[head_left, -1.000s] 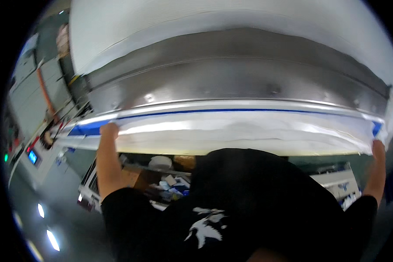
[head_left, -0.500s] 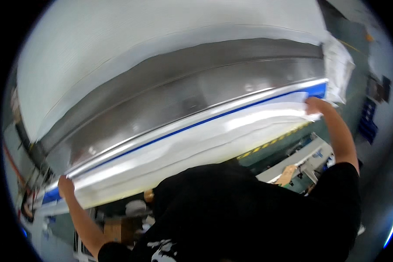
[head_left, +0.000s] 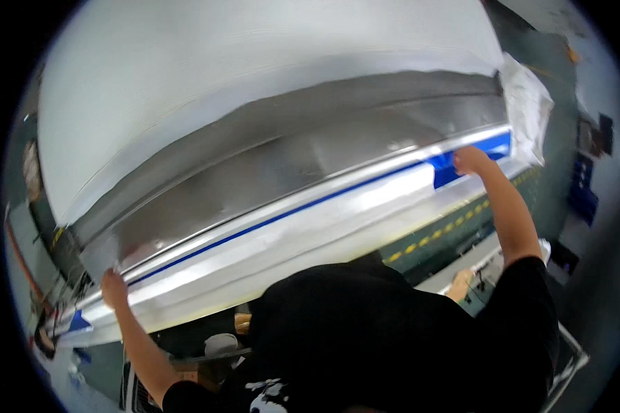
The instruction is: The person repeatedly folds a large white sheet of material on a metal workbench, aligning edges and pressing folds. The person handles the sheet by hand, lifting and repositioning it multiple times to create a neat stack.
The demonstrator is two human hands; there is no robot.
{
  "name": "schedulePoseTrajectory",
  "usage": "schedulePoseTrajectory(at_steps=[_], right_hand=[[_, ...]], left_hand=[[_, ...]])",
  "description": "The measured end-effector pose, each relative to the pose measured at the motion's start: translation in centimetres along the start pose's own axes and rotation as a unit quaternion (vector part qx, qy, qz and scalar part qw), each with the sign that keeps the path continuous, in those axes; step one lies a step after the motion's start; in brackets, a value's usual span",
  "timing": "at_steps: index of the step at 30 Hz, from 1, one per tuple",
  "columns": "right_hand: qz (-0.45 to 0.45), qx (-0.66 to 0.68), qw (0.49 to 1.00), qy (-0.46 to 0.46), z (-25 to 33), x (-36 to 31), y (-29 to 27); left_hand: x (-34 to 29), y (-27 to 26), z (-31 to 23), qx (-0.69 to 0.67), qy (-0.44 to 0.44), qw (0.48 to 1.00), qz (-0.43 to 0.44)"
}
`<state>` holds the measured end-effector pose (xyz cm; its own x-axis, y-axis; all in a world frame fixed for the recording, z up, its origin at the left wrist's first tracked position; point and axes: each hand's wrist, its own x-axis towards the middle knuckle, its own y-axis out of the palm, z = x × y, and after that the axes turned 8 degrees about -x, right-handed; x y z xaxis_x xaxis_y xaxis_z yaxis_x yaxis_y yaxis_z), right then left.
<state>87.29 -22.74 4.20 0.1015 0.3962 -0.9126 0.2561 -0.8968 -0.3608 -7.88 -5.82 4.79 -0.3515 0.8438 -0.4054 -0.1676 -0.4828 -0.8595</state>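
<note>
A long white sheet [head_left: 310, 224] lies along the near edge of a wide metal plate [head_left: 296, 151], over a blue strip [head_left: 492, 146] that shows as a thin line and at both ends. My left hand [head_left: 114, 289] is closed on the sheet's left end, beside the plate's near left corner. My right hand [head_left: 470, 161], fingers curled, rests at the blue strip just right of the sheet's right end. Whether it holds anything is hidden.
White fabric [head_left: 269, 34] spreads beyond the plate, and a crumpled white cloth [head_left: 528, 103] hangs at its right end. Yellow-black floor tape [head_left: 437, 234] runs below. A white frame [head_left: 489, 258] stands at lower right, with a round pale object [head_left: 221, 344] at lower left.
My right hand has moved left, and the sheet's right end has shifted left, baring more of the blue strip there. At the left end less blue shows. My left hand has moved slightly right.
</note>
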Motion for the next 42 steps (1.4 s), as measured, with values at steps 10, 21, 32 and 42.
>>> schedulePoseTrajectory(at_steps=[10, 21, 32, 42], right_hand=[[-0.207, 0.187, 0.959, -0.044, 17.8, -1.1, -15.5], [-0.344, 0.155, 0.854, -0.357, 50.6, 1.0, -44.4], [-0.325, 0.039, 0.871, -0.367, 65.7, 2.9, -44.6], [-0.339, 0.134, 0.832, -0.418, 65.7, 2.0, -52.7]], left_hand=[[5.5, 0.5, -5.8, -0.193, 0.152, 0.909, -0.336], [6.1, 0.3, -8.1, -0.373, 0.185, 0.830, -0.370], [16.0, -2.2, 0.2, -0.768, 0.019, 0.627, -0.129], [14.8, -2.6, 1.1, -0.776, 0.005, 0.623, -0.095]])
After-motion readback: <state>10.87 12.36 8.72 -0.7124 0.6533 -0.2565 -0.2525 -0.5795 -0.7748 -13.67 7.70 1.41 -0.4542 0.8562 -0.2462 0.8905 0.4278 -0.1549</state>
